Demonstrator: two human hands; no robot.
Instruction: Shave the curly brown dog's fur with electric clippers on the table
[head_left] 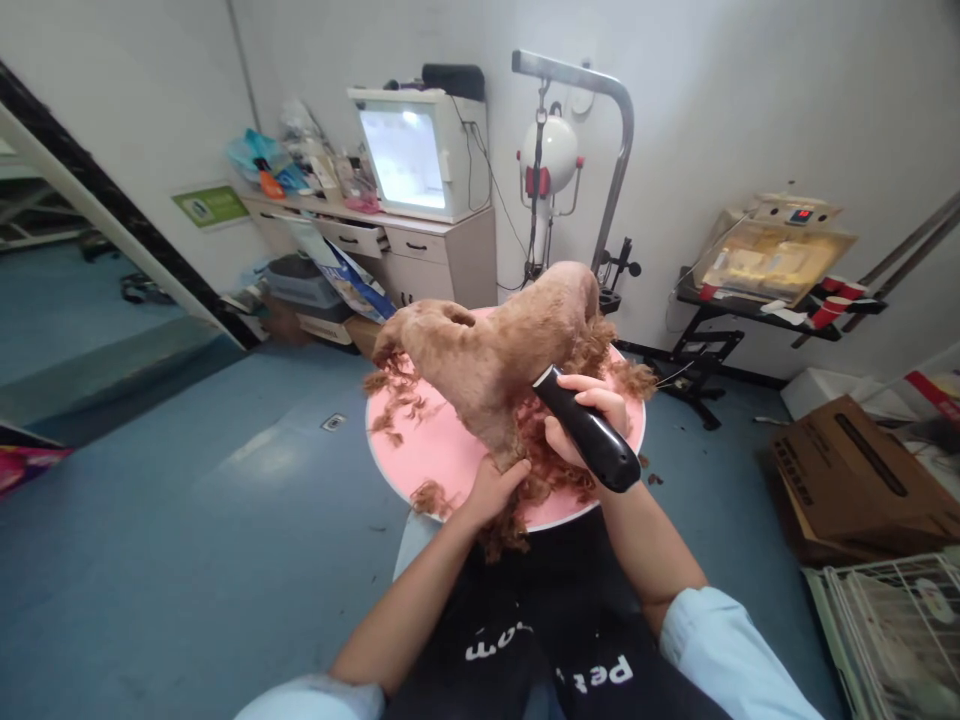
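A brown dog (499,345), its body clipped short, stands on a round pink grooming table (450,440). My left hand (495,488) is closed around the dog's lower leg, where the fur is still long and shaggy. In my right hand (592,410) is a black hair clipper (589,430), its blade end pointing up and left, close to the dog's side. From this view I cannot tell whether the blade touches the coat. Loose curls of cut fur (431,497) lie on the tabletop around the dog.
Behind the table rises a metal grooming arm (622,120) with a hanging strap. A white dryer (551,155) stands beside it. Drawers (420,250) carry a lit white cabinet (405,150). Cardboard boxes (862,470) and a wire cage (900,620) are on the right.
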